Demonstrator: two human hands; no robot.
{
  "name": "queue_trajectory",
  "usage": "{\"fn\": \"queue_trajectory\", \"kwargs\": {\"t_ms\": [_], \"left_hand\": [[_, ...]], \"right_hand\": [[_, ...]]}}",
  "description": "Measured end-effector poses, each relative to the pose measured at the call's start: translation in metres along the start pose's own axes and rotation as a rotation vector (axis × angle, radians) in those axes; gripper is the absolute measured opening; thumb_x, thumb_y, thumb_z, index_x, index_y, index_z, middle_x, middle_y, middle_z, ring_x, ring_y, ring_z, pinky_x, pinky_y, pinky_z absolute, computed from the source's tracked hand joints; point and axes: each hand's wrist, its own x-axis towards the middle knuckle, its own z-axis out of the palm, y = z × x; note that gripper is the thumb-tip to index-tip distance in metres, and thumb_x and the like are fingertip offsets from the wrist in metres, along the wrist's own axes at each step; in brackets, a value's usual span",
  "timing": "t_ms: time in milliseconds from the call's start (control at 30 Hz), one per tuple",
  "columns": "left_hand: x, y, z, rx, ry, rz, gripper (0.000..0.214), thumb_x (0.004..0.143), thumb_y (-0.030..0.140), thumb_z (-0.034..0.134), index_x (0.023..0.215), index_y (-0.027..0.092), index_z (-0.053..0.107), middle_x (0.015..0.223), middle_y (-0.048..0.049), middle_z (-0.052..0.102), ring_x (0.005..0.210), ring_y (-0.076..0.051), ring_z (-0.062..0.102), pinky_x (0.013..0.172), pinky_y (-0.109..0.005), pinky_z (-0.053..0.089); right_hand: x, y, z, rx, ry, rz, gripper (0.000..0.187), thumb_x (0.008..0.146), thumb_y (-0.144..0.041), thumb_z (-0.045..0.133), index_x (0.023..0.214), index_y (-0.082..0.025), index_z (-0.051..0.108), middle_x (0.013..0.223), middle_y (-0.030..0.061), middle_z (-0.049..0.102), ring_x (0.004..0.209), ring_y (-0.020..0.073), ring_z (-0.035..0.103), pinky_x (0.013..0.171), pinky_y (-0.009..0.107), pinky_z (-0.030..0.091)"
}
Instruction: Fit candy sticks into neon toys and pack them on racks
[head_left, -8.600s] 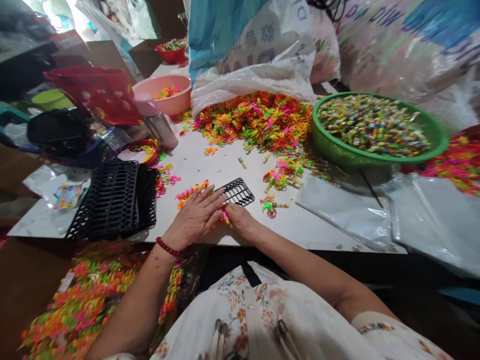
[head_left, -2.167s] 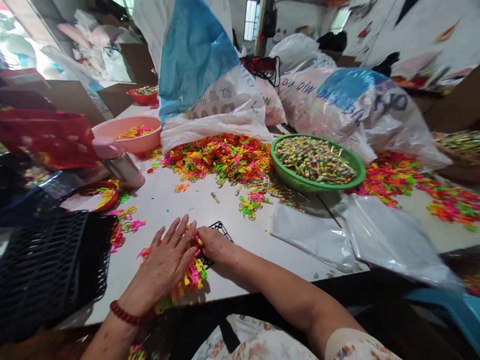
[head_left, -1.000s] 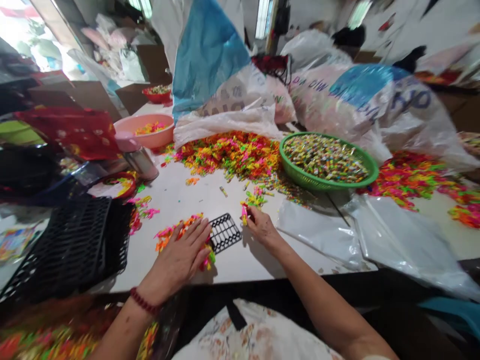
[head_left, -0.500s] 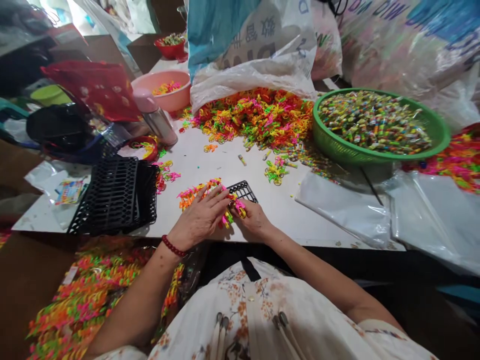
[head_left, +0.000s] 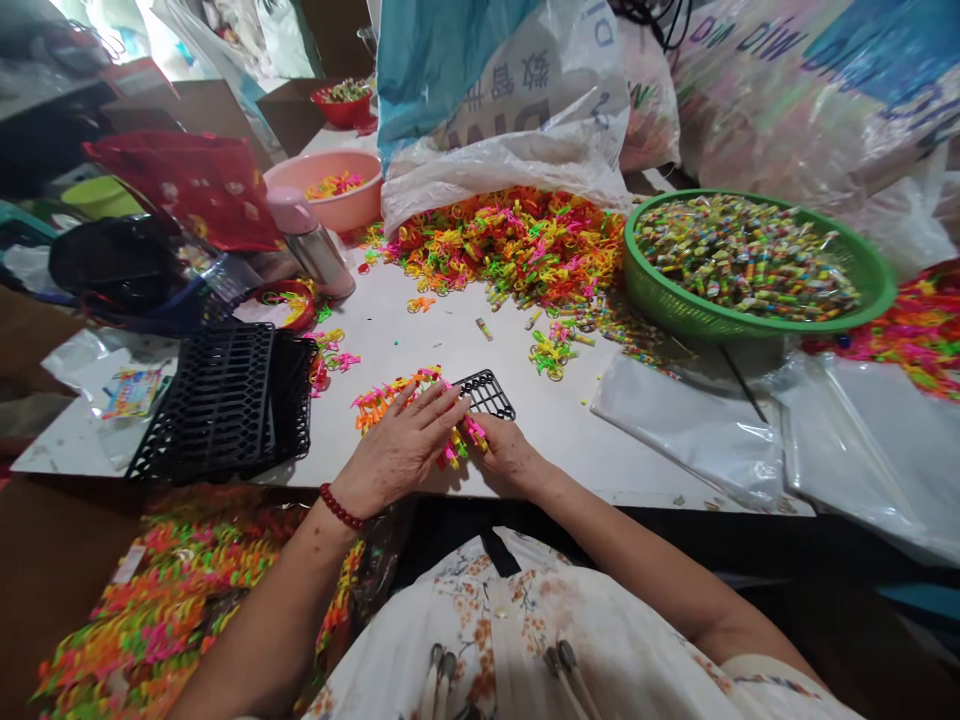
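Note:
A black plastic rack (head_left: 493, 393) lies on the white table in front of me. Small neon plastic toy pieces (head_left: 373, 404) in pink, orange, yellow and green fill its left part; the right end shows bare slots. My left hand (head_left: 401, 435), with a red bead bracelet at the wrist, rests flat across the pieces, fingers stretched out. At the rack's near right side, my right hand (head_left: 511, 452) has its fingers curled round the edge. Its fingertips are partly hidden under the rack and pieces.
Stacked black racks (head_left: 217, 395) stand at left. Behind are a loose heap of neon pieces (head_left: 517, 240), a pink-lidded flask (head_left: 319, 250) and a green basket (head_left: 637, 285) of small wrapped tubes. Clear plastic bags (head_left: 690, 430) lie at right; a box of filled racks (head_left: 172, 610) sits below left.
The view has tilted slightly, so the table sits a little lower. My left hand has shifted slightly over the pieces; my right hand keeps its hold on the rack.

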Motion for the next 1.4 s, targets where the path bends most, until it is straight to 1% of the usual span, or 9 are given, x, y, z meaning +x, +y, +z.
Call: {"fn": "queue_trajectory", "kwargs": {"t_ms": [133, 333, 533, 900, 1033, 1100, 1200, 1300, 1400], "left_hand": [[0.001, 0.002, -0.001, 0.058, 0.0, 0.007, 0.051, 0.099, 0.032, 0.037, 0.149, 0.027, 0.031, 0.156, -0.0019, 0.03, 0.145, -0.022, 0.025, 0.119, -0.046, 0.018], [0.002, 0.003, 0.0, 0.092, 0.013, 0.004, 0.052, 0.098, 0.036, 0.037, 0.15, 0.028, 0.029, 0.156, -0.0001, 0.029, 0.145, -0.022, 0.024, 0.12, -0.046, 0.015], [0.002, 0.003, 0.001, 0.112, 0.008, 0.012, 0.055, 0.097, 0.041, 0.041, 0.149, 0.029, 0.031, 0.158, -0.0004, 0.026, 0.146, -0.024, 0.022, 0.119, -0.046, 0.02], [0.005, -0.001, 0.018, 0.148, 0.164, 0.068, 0.056, 0.09, 0.058, 0.046, 0.14, 0.033, 0.047, 0.15, 0.0007, 0.041, 0.141, -0.026, 0.033, 0.117, -0.045, 0.022], [0.006, -0.003, 0.022, 0.157, 0.197, 0.076, 0.057, 0.089, 0.061, 0.044, 0.137, 0.031, 0.051, 0.148, -0.0001, 0.045, 0.139, -0.027, 0.036, 0.116, -0.045, 0.023], [0.006, -0.005, 0.021, 0.187, 0.19, 0.101, 0.056, 0.089, 0.059, 0.046, 0.137, 0.03, 0.051, 0.149, -0.0011, 0.043, 0.138, -0.028, 0.036, 0.115, -0.044, 0.024], [0.004, -0.008, 0.017, 0.205, 0.156, 0.134, 0.055, 0.089, 0.059, 0.048, 0.137, 0.032, 0.05, 0.15, 0.0003, 0.042, 0.139, -0.027, 0.035, 0.114, -0.044, 0.026], [0.003, -0.012, 0.013, 0.194, 0.125, 0.164, 0.057, 0.087, 0.062, 0.049, 0.135, 0.032, 0.052, 0.15, 0.0013, 0.042, 0.14, -0.028, 0.033, 0.113, -0.044, 0.027], [0.004, -0.016, 0.01, 0.183, 0.124, 0.217, 0.062, 0.083, 0.068, 0.049, 0.135, 0.033, 0.053, 0.149, 0.0001, 0.044, 0.139, -0.028, 0.034, 0.112, -0.044, 0.029]], "right_hand": [[0.002, 0.006, -0.001, -0.08, -0.045, -0.022, 0.025, 0.082, -0.009, 0.045, 0.102, -0.017, 0.059, 0.092, 0.0076, 0.064, 0.082, 0.0183, 0.057, 0.077, 0.028, 0.044], [0.004, 0.007, 0.0, -0.059, -0.042, 0.055, 0.015, 0.086, -0.012, 0.048, 0.092, -0.019, 0.059, 0.084, 0.0021, 0.061, 0.074, 0.0148, 0.053, 0.071, 0.024, 0.042], [0.009, 0.01, -0.005, -0.093, -0.069, -0.011, 0.012, 0.084, -0.01, 0.048, 0.09, -0.017, 0.057, 0.084, 0.0041, 0.06, 0.076, 0.016, 0.053, 0.073, 0.026, 0.042], [0.004, 0.007, 0.002, -0.263, -0.094, 0.0, 0.019, 0.084, -0.014, 0.053, 0.102, -0.017, 0.055, 0.095, 0.0056, 0.059, 0.079, 0.0162, 0.054, 0.073, 0.027, 0.045], [0.006, 0.005, 0.001, -0.239, -0.117, 0.032, 0.015, 0.085, -0.011, 0.051, 0.096, -0.017, 0.059, 0.09, 0.0031, 0.06, 0.078, 0.015, 0.055, 0.073, 0.026, 0.046], [0.007, 0.006, -0.012, -0.169, -0.089, 0.042, 0.018, 0.085, -0.011, 0.052, 0.098, -0.019, 0.062, 0.089, 0.0016, 0.063, 0.08, 0.0142, 0.057, 0.076, 0.025, 0.046], [0.01, 0.021, -0.053, -0.203, 0.101, 0.099, 0.03, 0.085, -0.008, 0.051, 0.111, -0.02, 0.063, 0.098, 0.004, 0.066, 0.088, 0.0155, 0.059, 0.083, 0.028, 0.047], [0.021, 0.047, -0.109, -0.528, 0.272, 0.23, 0.04, 0.08, -0.003, 0.049, 0.113, -0.018, 0.066, 0.106, 0.0097, 0.063, 0.097, 0.02, 0.056, 0.088, 0.033, 0.046], [0.041, 0.072, -0.15, -0.738, 0.219, 0.251, 0.036, 0.079, -0.004, 0.05, 0.106, -0.017, 0.07, 0.108, 0.0118, 0.06, 0.099, 0.0228, 0.054, 0.087, 0.033, 0.044]]}}
